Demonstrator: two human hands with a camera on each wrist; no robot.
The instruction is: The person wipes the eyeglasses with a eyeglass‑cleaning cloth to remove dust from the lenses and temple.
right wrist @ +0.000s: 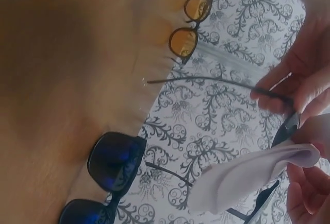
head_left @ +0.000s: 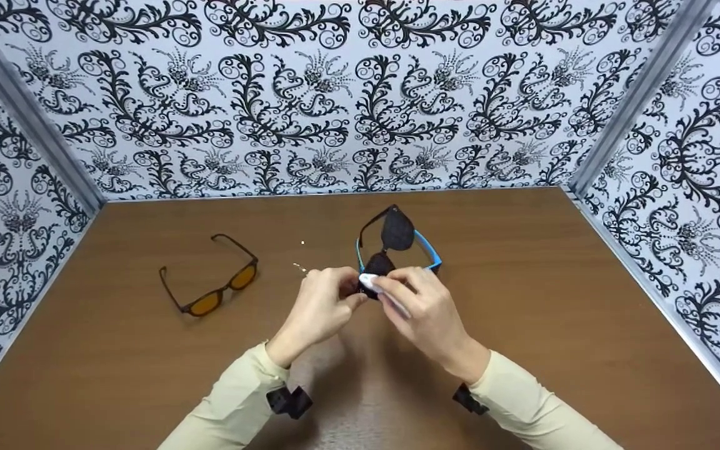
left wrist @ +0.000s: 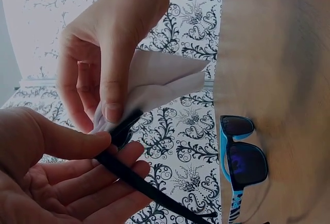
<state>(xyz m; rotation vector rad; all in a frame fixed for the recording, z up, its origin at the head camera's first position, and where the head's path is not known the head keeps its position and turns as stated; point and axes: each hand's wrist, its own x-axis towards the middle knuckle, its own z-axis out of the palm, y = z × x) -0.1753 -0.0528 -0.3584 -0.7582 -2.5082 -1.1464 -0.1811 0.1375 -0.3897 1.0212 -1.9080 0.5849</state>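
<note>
A pair of black sunglasses (head_left: 398, 230) is held up over the table, lenses tilted. My left hand (head_left: 322, 306) pinches it between thumb and fingers near the hinge, and one black temple (left wrist: 149, 190) runs out past the fingers in the left wrist view. With thumb and fingertips, my right hand (head_left: 425, 306) grips a folded white cloth (right wrist: 242, 177) against the lens nearest the hands. That lens is partly hidden by the cloth and fingers. Just behind, blue-framed sunglasses with dark lenses (left wrist: 248, 165) stand on the table, overlapped by the black pair in the head view.
Dark-framed glasses with orange lenses (head_left: 222, 294) lie on the left of the brown wooden table (head_left: 554, 300), temples unfolded. Small pale specks (head_left: 299, 267) show on the tabletop between them and the hands. Black-and-white patterned walls (head_left: 335, 94) enclose the back and both sides.
</note>
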